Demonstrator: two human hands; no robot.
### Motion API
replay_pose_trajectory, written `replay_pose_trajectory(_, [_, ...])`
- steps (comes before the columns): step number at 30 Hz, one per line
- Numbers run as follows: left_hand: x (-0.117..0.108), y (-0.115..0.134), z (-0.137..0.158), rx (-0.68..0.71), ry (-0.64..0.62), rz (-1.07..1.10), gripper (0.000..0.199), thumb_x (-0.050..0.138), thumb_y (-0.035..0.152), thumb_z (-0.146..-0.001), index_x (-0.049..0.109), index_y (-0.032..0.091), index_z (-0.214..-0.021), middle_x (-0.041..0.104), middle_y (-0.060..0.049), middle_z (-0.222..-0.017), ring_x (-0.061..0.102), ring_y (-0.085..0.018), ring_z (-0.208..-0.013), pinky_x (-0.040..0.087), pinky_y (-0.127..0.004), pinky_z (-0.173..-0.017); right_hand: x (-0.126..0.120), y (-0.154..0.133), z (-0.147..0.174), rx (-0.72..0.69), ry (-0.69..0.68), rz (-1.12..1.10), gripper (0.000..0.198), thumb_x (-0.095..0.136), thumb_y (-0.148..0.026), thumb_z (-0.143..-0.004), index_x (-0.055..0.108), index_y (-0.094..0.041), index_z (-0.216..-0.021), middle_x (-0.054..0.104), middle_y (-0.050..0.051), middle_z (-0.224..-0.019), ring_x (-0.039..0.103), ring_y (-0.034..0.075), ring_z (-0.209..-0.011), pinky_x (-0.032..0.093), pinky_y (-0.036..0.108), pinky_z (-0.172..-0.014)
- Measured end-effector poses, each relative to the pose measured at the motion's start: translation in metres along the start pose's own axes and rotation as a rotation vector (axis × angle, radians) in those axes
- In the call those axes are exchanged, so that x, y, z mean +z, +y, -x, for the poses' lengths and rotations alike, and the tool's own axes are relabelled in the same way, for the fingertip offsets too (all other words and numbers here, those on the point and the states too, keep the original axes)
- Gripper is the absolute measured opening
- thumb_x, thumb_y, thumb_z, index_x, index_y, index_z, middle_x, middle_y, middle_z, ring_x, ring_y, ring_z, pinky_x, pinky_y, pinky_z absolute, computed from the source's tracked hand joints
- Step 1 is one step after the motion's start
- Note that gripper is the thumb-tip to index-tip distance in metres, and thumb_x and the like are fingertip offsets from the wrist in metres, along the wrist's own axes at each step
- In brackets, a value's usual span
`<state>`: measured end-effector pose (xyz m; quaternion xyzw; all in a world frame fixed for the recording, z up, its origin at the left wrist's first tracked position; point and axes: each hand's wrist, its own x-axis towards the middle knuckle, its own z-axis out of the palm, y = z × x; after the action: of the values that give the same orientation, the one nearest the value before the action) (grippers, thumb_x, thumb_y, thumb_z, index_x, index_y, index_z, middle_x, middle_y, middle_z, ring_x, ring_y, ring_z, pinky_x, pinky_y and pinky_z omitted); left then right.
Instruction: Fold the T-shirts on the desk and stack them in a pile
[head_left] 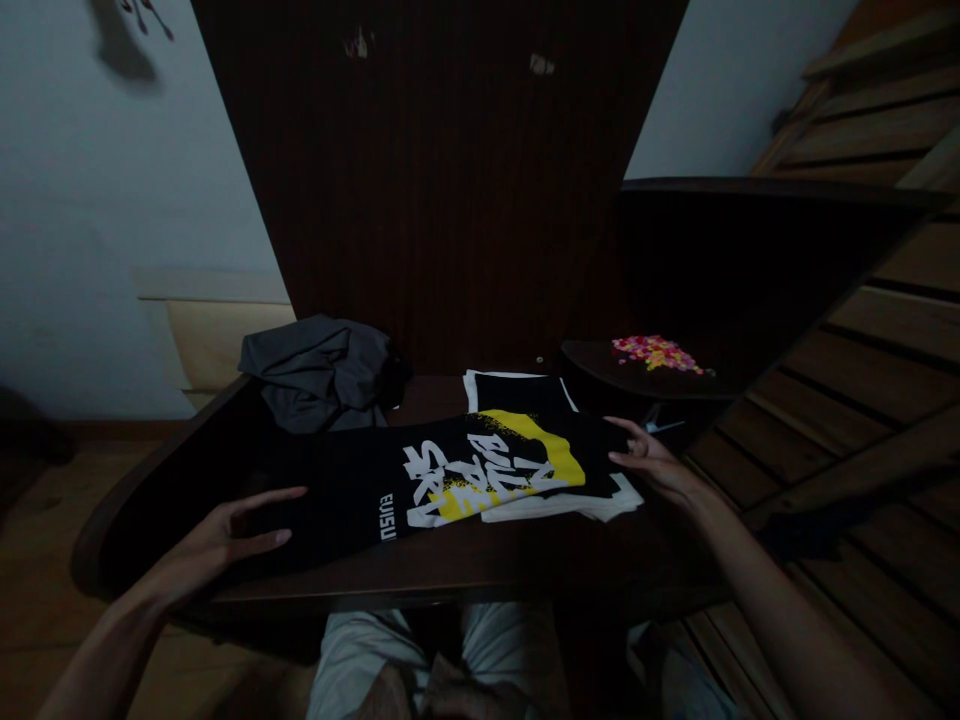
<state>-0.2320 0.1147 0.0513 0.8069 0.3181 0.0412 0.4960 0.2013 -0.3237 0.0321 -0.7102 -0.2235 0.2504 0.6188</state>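
Note:
A black T-shirt [352, 485] with a white and yellow print lies flat across a dark wooden table [465, 570]. My left hand [225, 535] rests open at the shirt's left end, fingers spread on the cloth. My right hand [649, 460] touches the shirt's right end with its fingers apart. Under that end lies a folded pile of white and black garments [517, 392]. Neither hand grips anything.
A crumpled grey garment [322, 372] sits at the table's back left. A small dark shelf [600, 372] holds a patch of pink and yellow bits [655, 352]. Wooden stairs [862, 330] rise on the right. A dark wood panel [442, 180] stands behind. My knees show below the table.

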Motion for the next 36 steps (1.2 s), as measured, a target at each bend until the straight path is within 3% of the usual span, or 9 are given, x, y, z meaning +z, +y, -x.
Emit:
replay_pose_trajectory(5, [-0.004, -0.01, 0.002, 0.038, 0.043, -0.006, 0.08, 0.077, 0.057, -0.063, 0.057, 0.024, -0.134, 0.058, -0.007, -0.138, 0.051, -0.03, -0.129, 0.038, -0.04, -0.109, -0.01, 0.004, -0.003, -0.066, 0.112, -0.052, 0.088, 0.084, -0.044, -0.056, 0.046, -0.035, -0.135, 0.071, 0.001, -0.098, 0.069, 0.021, -0.093, 0.056, 0.035, -0.086])
replay_pose_trajectory(8, [-0.006, -0.015, 0.006, 0.044, 0.059, 0.01, 0.082, 0.077, 0.057, -0.064, 0.055, 0.025, -0.136, 0.055, -0.007, -0.14, 0.047, -0.031, -0.132, 0.034, -0.044, -0.111, -0.014, 0.008, 0.0, -0.013, 0.084, -0.031, 0.085, 0.084, -0.043, -0.057, 0.048, -0.033, -0.134, 0.071, 0.002, -0.097, 0.069, 0.022, -0.095, 0.055, 0.038, -0.09])
replay_pose_trajectory(12, [-0.006, -0.012, 0.015, 0.03, 0.029, 0.013, 0.072, 0.076, 0.057, -0.064, 0.061, 0.032, -0.129, 0.056, -0.002, -0.139, 0.047, -0.032, -0.133, 0.031, -0.048, -0.112, -0.009, 0.009, 0.006, 0.05, -0.011, 0.068, 0.076, 0.083, -0.04, -0.059, 0.054, -0.034, -0.129, 0.07, 0.002, -0.108, 0.065, 0.025, -0.109, 0.053, 0.039, -0.094])
replay_pose_trajectory(16, [-0.005, -0.001, 0.02, -0.012, -0.033, -0.026, 0.063, 0.075, 0.061, -0.062, 0.07, 0.032, -0.118, 0.064, -0.003, -0.13, 0.052, -0.033, -0.127, 0.033, -0.048, -0.111, -0.003, 0.007, 0.003, 0.003, 0.078, 0.172, 0.076, 0.085, -0.042, -0.057, 0.056, -0.032, -0.126, 0.066, 0.004, -0.12, 0.059, 0.028, -0.118, 0.052, 0.041, -0.097])
replay_pose_trajectory(19, [-0.003, 0.002, 0.02, -0.046, -0.012, -0.036, 0.065, 0.074, 0.065, -0.059, 0.072, 0.03, -0.114, 0.067, -0.004, -0.126, 0.055, -0.034, -0.124, 0.039, -0.047, -0.107, 0.0, 0.007, 0.0, -0.036, 0.14, 0.209, 0.073, 0.085, -0.044, -0.056, 0.058, -0.031, -0.122, 0.064, 0.004, -0.125, 0.056, 0.029, -0.122, 0.051, 0.041, -0.099])
replay_pose_trajectory(25, [-0.001, 0.003, 0.019, -0.047, 0.012, -0.049, 0.069, 0.072, 0.07, -0.056, 0.073, 0.028, -0.111, 0.068, -0.005, -0.124, 0.06, -0.033, -0.118, 0.047, -0.042, -0.1, 0.005, 0.007, 0.0, -0.028, 0.164, 0.183, 0.064, 0.084, -0.043, -0.057, 0.06, -0.03, -0.115, 0.069, 0.003, -0.11, 0.062, 0.028, -0.111, 0.054, 0.041, -0.093])
replay_pose_trajectory(30, [0.0, 0.008, 0.019, -0.054, 0.016, -0.069, 0.072, 0.069, 0.074, -0.058, 0.072, 0.026, -0.112, 0.068, -0.006, -0.125, 0.056, -0.033, -0.123, 0.04, -0.044, -0.107, 0.002, 0.009, -0.006, -0.029, 0.224, 0.017, 0.061, 0.084, -0.036, -0.057, 0.058, -0.031, -0.112, 0.07, 0.002, -0.1, 0.067, 0.025, -0.096, 0.056, 0.04, -0.086])
replay_pose_trajectory(34, [0.001, 0.01, 0.018, -0.072, 0.029, -0.048, 0.074, 0.069, 0.076, -0.055, 0.073, 0.026, -0.11, 0.068, -0.007, -0.123, 0.057, -0.035, -0.121, 0.04, -0.047, -0.106, -0.002, 0.01, -0.014, 0.11, 0.332, 0.032, 0.051, 0.081, -0.035, -0.06, 0.06, -0.031, -0.106, 0.071, 0.004, -0.095, 0.068, 0.026, -0.092, 0.057, 0.039, -0.076])
replay_pose_trajectory(36, [0.001, 0.009, 0.016, -0.048, 0.038, -0.053, 0.072, 0.069, 0.075, -0.054, 0.074, 0.026, -0.106, 0.069, -0.007, -0.121, 0.057, -0.034, -0.122, 0.04, -0.046, -0.107, -0.002, 0.009, -0.017, 0.219, 0.319, 0.101, 0.04, 0.078, -0.038, -0.063, 0.063, -0.029, -0.099, 0.073, 0.004, -0.092, 0.067, 0.028, -0.094, 0.056, 0.039, -0.076])
